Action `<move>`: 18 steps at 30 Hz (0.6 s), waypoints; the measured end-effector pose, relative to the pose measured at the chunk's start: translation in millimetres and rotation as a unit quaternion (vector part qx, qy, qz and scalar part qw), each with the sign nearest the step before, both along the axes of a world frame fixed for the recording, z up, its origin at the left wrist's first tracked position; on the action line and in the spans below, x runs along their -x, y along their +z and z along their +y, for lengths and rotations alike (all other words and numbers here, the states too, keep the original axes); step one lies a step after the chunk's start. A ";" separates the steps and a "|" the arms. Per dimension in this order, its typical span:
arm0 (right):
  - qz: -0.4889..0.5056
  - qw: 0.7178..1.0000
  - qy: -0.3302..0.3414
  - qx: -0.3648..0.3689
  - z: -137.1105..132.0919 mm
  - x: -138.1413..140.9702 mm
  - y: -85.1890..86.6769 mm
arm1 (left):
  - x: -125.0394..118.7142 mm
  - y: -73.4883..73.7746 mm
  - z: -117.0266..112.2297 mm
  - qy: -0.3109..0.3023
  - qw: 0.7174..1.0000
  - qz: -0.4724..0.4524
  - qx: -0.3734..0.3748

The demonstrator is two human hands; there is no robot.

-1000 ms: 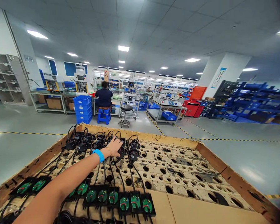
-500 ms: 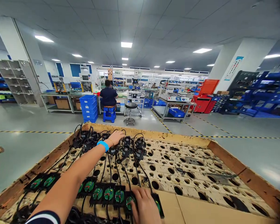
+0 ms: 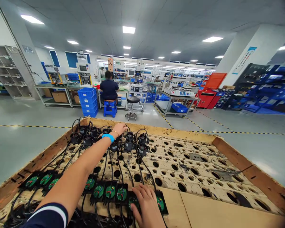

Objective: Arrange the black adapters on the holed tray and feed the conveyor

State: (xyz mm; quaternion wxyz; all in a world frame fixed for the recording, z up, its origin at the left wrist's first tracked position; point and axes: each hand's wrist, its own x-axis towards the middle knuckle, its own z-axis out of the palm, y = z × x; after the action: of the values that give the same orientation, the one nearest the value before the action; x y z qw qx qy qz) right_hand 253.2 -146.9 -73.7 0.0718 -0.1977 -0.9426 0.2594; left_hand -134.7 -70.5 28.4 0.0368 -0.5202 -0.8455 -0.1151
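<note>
My left hand (image 3: 120,129) reaches to the far row of black cylindrical motors, a blue band on its wrist. Its fingers are closed at a looped black cable (image 3: 128,128) above a motor (image 3: 129,145); the fingertips are partly hidden. In front, my right hand (image 3: 147,202) lies with fingers and thumb apart over a black square housing with a round green circuit board (image 3: 132,202), covering part of it. Another such housing (image 3: 161,204) lies just right of it, and several more (image 3: 110,192) run leftward. Black cables link the housings to the motors.
A shallow wooden tray with a raised rim (image 3: 180,134) surrounds a base full of round holes (image 3: 174,167). Flat cardboard (image 3: 209,207) lies at the near right. Beyond are stacked blue crates (image 3: 87,102), a stool (image 3: 132,100) and a seated person (image 3: 109,89) facing away.
My left hand has moved slightly up and away, and its fingers have drawn together at the cable loop. My right hand stays over the same housing. The view has tilted down slightly.
</note>
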 end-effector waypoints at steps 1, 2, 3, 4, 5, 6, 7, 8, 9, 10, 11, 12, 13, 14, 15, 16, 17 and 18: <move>-0.033 0.999 0.024 0.016 2.0 -2.7 0.9 | 1.1 -2.4 2.9 0.011 1.000 -0.006 0.007; -0.065 0.996 0.045 0.027 3.9 -4.9 1.5 | 2.2 -4.8 5.9 0.020 1.000 -0.011 0.015; -0.092 0.993 0.061 0.033 5.6 -6.3 1.9 | 3.1 -6.9 8.8 0.026 0.999 -0.013 0.023; -0.107 0.991 0.068 0.036 7.0 -6.9 2.1 | 3.6 -8.8 11.5 0.031 0.999 -0.012 0.030; -0.111 0.991 0.067 0.037 8.1 -6.8 2.0 | 3.6 -10.5 14.1 0.035 0.999 -0.008 0.035; -0.109 0.992 0.061 0.037 9.0 -5.9 1.2 | 3.2 -11.8 16.4 0.037 0.999 -0.002 0.040; -0.103 0.993 0.054 0.035 9.8 -4.4 -0.6 | 2.4 -12.8 18.5 0.040 0.998 0.004 0.042; -0.097 0.994 0.050 0.030 10.7 -2.3 -3.8 | 1.6 -13.5 20.4 0.043 0.998 0.009 0.043; -0.090 0.995 0.048 0.021 11.7 0.3 -8.9 | 0.8 -14.0 22.3 0.046 0.998 0.012 0.043; -0.079 0.996 0.047 0.005 12.7 3.4 -16.0 | 0.5 -14.2 24.2 0.050 0.998 0.013 0.044; -0.061 0.997 0.047 -0.016 13.8 6.9 -24.9 | 0.6 -14.2 26.0 0.056 0.997 0.011 0.045; -0.036 0.998 0.046 -0.036 14.8 10.7 -35.4 | 1.3 -14.1 27.7 0.061 0.997 0.007 0.045; -0.009 0.997 0.047 -0.054 15.4 14.6 -46.9 | 2.5 -13.8 29.1 0.065 0.997 0.003 0.045; 0.016 0.997 0.045 -0.067 15.7 18.4 -58.6 | 4.0 -13.4 30.1 0.067 0.997 -0.003 0.044; 0.035 0.995 0.045 -0.076 15.3 21.7 -69.7 | 5.6 -12.9 30.4 0.067 0.997 -0.009 0.042; 0.046 0.994 0.043 -0.083 14.3 24.3 -79.4 | 7.0 -12.2 30.0 0.066 0.997 -0.015 0.040; 0.051 0.994 0.038 -0.093 12.8 25.8 -87.0 | 8.0 -11.2 28.5 0.065 0.997 -0.020 0.035; 0.053 0.992 0.027 -0.109 11.0 26.3 -91.9 | 8.4 -9.9 26.1 0.064 0.997 -0.024 0.026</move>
State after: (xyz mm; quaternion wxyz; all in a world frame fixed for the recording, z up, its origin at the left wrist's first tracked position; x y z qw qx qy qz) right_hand 226.9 -136.0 -165.6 0.1358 -0.1496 -0.9650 0.1674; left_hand -143.0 -44.4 18.6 0.0102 -0.4631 -0.8802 -0.1033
